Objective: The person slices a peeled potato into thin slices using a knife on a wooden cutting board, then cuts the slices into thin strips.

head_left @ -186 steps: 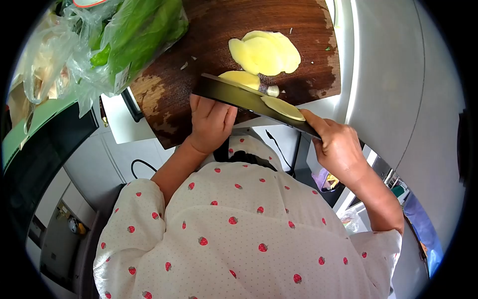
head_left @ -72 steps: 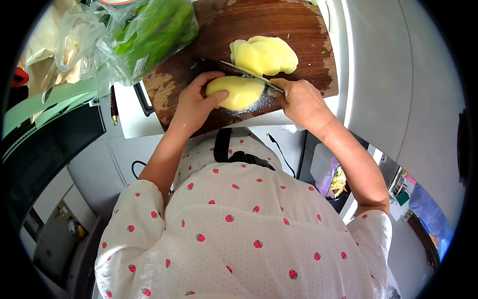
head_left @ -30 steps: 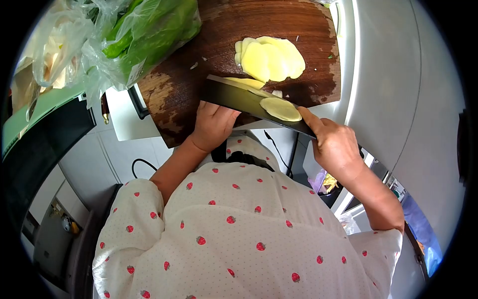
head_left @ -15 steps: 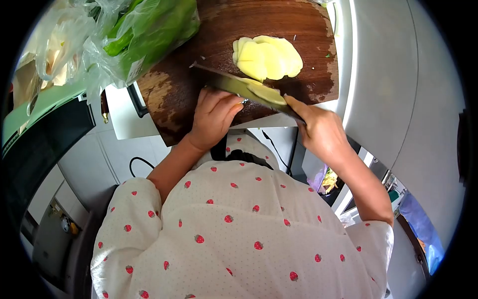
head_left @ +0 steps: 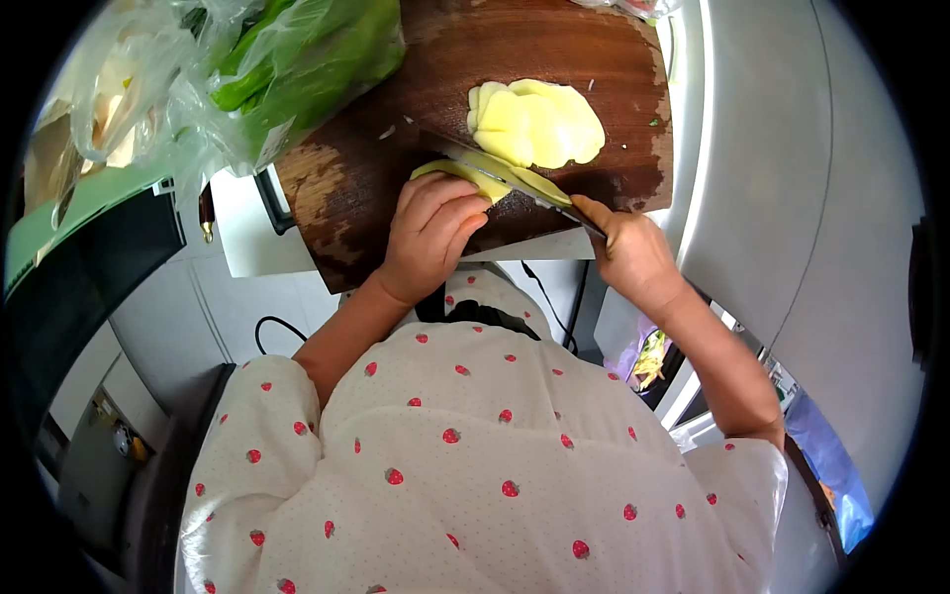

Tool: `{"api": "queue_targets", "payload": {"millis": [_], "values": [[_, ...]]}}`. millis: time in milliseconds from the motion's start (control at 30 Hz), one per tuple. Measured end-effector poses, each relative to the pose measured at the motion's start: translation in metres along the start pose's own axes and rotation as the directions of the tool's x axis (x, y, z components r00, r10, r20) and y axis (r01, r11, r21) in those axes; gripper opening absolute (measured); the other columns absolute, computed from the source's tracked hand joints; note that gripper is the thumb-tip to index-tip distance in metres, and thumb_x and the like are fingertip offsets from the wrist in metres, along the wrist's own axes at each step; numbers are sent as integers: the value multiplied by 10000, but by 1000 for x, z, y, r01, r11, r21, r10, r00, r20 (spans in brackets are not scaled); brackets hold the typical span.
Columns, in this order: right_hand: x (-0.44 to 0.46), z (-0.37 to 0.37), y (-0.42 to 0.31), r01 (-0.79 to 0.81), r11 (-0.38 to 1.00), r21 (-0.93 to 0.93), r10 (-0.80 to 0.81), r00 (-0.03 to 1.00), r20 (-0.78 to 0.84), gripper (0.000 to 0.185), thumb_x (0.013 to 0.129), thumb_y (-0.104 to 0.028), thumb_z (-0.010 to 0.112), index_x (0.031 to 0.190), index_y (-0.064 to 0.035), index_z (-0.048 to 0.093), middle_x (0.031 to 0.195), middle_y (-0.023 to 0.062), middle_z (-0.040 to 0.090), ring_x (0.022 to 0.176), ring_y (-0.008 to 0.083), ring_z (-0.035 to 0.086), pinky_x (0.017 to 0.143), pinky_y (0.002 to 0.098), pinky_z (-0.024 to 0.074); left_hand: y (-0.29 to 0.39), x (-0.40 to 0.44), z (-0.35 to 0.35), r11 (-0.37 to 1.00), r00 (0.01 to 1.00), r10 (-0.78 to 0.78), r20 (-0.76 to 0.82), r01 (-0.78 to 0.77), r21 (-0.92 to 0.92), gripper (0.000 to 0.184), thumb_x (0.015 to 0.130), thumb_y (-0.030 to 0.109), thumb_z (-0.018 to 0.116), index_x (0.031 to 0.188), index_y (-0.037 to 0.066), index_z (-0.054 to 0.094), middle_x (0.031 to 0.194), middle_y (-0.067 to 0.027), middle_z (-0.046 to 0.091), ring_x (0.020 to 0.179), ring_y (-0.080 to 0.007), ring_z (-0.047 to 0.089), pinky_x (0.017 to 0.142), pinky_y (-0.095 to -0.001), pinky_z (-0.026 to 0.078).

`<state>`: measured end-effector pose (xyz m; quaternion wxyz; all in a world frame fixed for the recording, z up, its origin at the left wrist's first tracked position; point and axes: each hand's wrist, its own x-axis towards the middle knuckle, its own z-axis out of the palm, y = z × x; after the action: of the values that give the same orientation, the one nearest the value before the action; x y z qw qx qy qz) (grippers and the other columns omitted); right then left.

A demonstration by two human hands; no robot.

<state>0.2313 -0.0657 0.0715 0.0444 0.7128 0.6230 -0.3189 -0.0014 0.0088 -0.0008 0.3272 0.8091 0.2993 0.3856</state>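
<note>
My right hand (head_left: 635,252) is wrapped round the handle end of a kitchen knife (head_left: 522,185). Its blade slants up and left across a wooden cutting board (head_left: 346,188). Curled fingers of my left hand (head_left: 430,230) press a peeled potato piece (head_left: 473,178) to the board, on the near side of the blade. A thin potato slice (head_left: 541,184) lies against the blade's far side. Just beyond it is a pile of overlapping pale yellow potato slices (head_left: 539,124).
A clear plastic bag (head_left: 213,109) holding long green vegetables (head_left: 307,74) overlaps the board's far left. A white ledge (head_left: 252,238) runs under the board's near edge. Below on the right, a purple-lined bin (head_left: 648,356) holds scraps.
The blade has turned steeper and stands on the far side of the potato piece, which now shows under my left fingers. Earlier the blade's flat face covered that piece.
</note>
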Motion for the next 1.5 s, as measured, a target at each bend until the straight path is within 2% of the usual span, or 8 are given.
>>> {"api": "queue_targets", "payload": {"millis": [267, 367, 500, 600, 733, 1033, 1333, 1500], "values": [[-35, -16, -22, 72, 996, 46, -63, 985, -162, 505, 709, 53, 587, 1200, -62, 592, 775, 175, 646, 677, 344, 631, 642, 429, 523, 1, -3, -1, 999, 1000, -6, 17, 5, 48, 216, 745, 42, 694, 955, 37, 641, 1017, -97, 579, 947, -303, 539, 866, -393, 441], [-54, -36, -29, 29, 999, -35, -30, 999, -45, 515, 700, 69, 583, 1201, -53, 589, 736, 166, 630, 656, 337, 629, 626, 421, 523, 1, -6, 1, 995, 1000, 2, 23, -5, 102, 228, 754, 53, 679, 977, 29, 642, 1038, -103, 577, 949, -317, 533, 871, -409, 432], [-56, -35, -27, 65, 997, -50, -67, 997, -45, 511, 715, 55, 563, 1216, -43, 565, 708, 170, 620, 650, 335, 632, 613, 415, 523, 2, -5, 0, 994, 1000, -4, 19, 2, 114, 202, 759, 62, 676, 955, 25, 646, 1040, -109, 582, 928, -332, 534, 860, -428, 427], [-46, -35, -34, -30, 998, -53, 33, 998, 50, 576, 685, 100, 572, 1238, -59, 542, 820, 202, 641, 732, 367, 627, 664, 449, 512, 2, -4, 0, 994, 1000, 3, 9, -4, 109, 196, 756, 68, 683, 943, 28, 644, 1028, -104, 584, 919, -322, 535, 839, -410, 433], [-7, -10, -32, 35, 990, -137, -35, 999, 6, 504, 731, 39, 510, 1231, -26, 536, 750, 201, 637, 697, 361, 637, 636, 446, 513, -1, -9, 2, 999, 999, -19, 27, 18, 49, 189, 751, 59, 689, 933, 38, 642, 1005, -96, 587, 912, -300, 540, 817, -379, 444], [-6, -8, -29, 80, 993, 91, -67, 987, -143, 390, 737, 13, 575, 1121, -30, 622, 734, 207, 643, 673, 357, 636, 642, 434, 520, 3, -1, 1, 998, 998, 32, -46, -30, 48, 214, 726, 31, 700, 933, 38, 646, 1013, -82, 578, 914, -291, 541, 834, -389, 450], [-53, -39, -37, 27, 997, -66, -27, 1000, -3, 487, 716, 59, 562, 1194, -30, 577, 746, 188, 640, 692, 348, 641, 649, 421, 522, 2, -7, 1, 994, 1000, -18, 6, 18, 106, 189, 742, 23, 690, 924, -9, 649, 1083, -144, 595, 971, -345, 549, 905, -426, 408], [-32, -27, -39, 28, 995, -96, -26, 999, 26, 481, 720, 51, 535, 1196, -14, 561, 735, 202, 635, 694, 362, 638, 642, 438, 516, 1, -12, 3, 995, 999, -44, 3, 43, 92, 186, 722, 48, 730, 893, 30, 658, 1010, -115, 596, 942, -305, 552, 853, -384, 439]]}}
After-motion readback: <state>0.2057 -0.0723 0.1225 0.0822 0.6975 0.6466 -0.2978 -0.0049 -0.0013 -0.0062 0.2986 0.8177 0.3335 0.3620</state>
